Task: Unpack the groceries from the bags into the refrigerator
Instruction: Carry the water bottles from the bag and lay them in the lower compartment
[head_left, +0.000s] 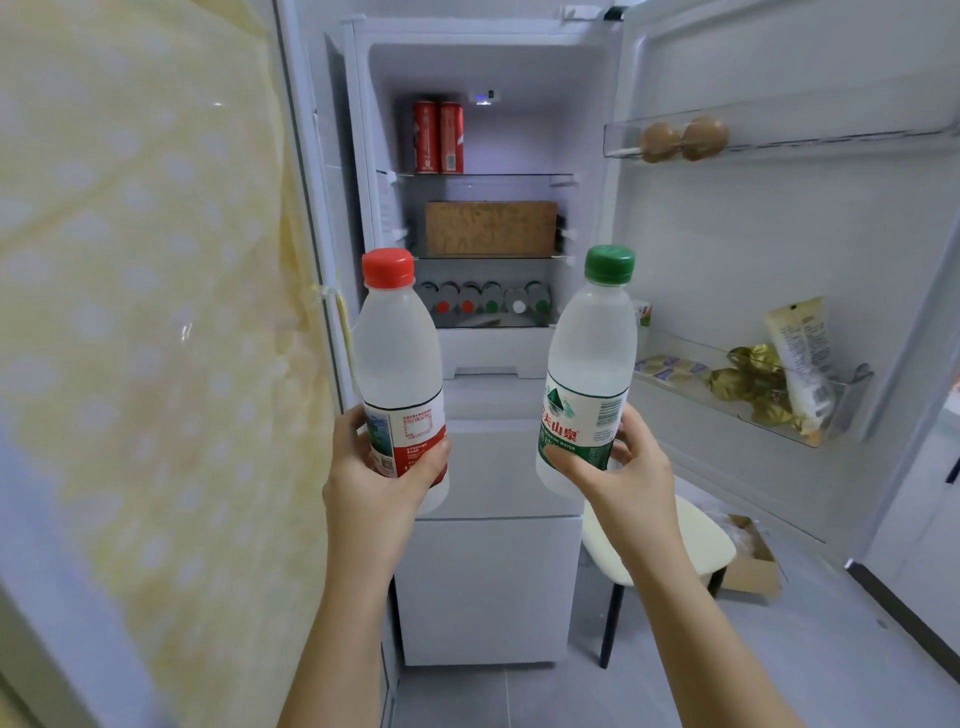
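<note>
Left hand (384, 467) grips red-capped bottle (400, 364), right hand (621, 467) grips green-capped bottle (592, 364); both bottles near upright. Bottle shelf (496, 326) lies at 12 o'clock between them, seemingly full, hands equally near.

Cool, even light filled the scene, brightest at the small lamp (484, 97) high in the open white refrigerator (488, 597). Shadows were faint. The yellow dotted cloth (130, 312) at left looked soft and blurred; wide-angle distortion bowed the white refrigerator door (753, 249) at right.
</note>
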